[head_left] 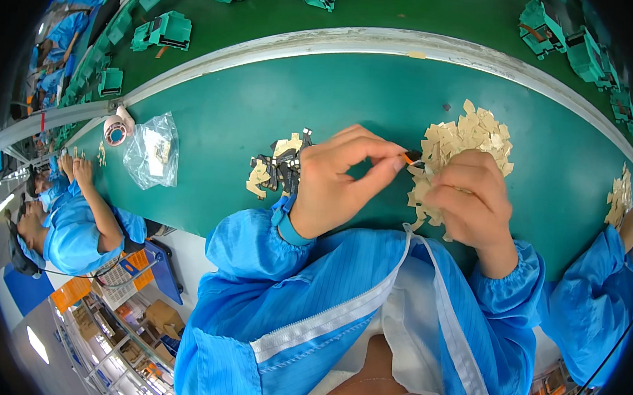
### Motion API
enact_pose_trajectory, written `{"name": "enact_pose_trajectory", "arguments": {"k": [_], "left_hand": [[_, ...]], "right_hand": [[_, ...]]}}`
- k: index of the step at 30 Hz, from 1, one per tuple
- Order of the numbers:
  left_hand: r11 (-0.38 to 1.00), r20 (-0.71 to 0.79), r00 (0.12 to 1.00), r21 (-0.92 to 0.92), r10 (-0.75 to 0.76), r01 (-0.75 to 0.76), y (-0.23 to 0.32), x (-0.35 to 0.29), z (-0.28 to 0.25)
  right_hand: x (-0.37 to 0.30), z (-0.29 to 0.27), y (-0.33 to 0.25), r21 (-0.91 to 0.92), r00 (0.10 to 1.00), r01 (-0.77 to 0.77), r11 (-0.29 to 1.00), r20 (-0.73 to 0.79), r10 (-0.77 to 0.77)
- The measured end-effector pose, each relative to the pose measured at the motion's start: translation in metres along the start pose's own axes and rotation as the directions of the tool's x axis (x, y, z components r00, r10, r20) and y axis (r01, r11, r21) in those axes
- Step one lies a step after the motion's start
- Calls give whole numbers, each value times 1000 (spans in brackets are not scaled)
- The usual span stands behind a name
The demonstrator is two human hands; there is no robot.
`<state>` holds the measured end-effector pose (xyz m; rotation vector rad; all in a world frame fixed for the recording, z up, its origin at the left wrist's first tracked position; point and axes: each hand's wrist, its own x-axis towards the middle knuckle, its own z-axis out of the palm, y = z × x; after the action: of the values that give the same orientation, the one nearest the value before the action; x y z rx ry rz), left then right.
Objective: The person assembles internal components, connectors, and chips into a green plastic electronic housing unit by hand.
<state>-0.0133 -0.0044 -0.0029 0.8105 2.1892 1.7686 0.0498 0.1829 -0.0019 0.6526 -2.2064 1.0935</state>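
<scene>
My left hand (342,179), with a blue wrist strap (286,224), pinches a small black-and-orange part (411,158) between thumb and index finger. Close on its right, my right hand (474,198) is closed, fingers curled, over the near part of a pile of small beige pieces (477,134). Something thin and pale shows between the part and my right fingers; I cannot make out what they grip. Left of my left hand lies a small heap of black parts (283,171) with several beige pieces (259,176) among them.
A clear plastic bag (154,150) and a white roll (116,130) lie at the left of the green table (221,107). Beyond a pale rail (324,42), green housings (169,31) stand on a green surface. Co-workers in blue sit at left (90,218) and right (590,305).
</scene>
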Motion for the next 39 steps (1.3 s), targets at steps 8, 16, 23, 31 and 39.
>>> {"name": "enact_pose_trajectory", "arguments": {"k": [8,16,23,31,39], "left_hand": [[991,36,996,104,78,-82,5,4,0],[999,62,998,36,22,-25,3,-3,4],[922,151,967,-303,-204,242,1,-5,4],[916,207,950,-278,-236,288,3,-3,-2],[898,228,935,-287,-273,333,5,-2,-7]], "right_hand": [[4,5,2,31,973,-216,976,-79,217],[-1,3,4,-185,998,56,981,-23,-62],[1,0,3,-160,999,45,986,-9,-47],[0,3,5,-150,997,81,985,2,-82],[3,2,3,-125,998,57,990,21,-55]]}}
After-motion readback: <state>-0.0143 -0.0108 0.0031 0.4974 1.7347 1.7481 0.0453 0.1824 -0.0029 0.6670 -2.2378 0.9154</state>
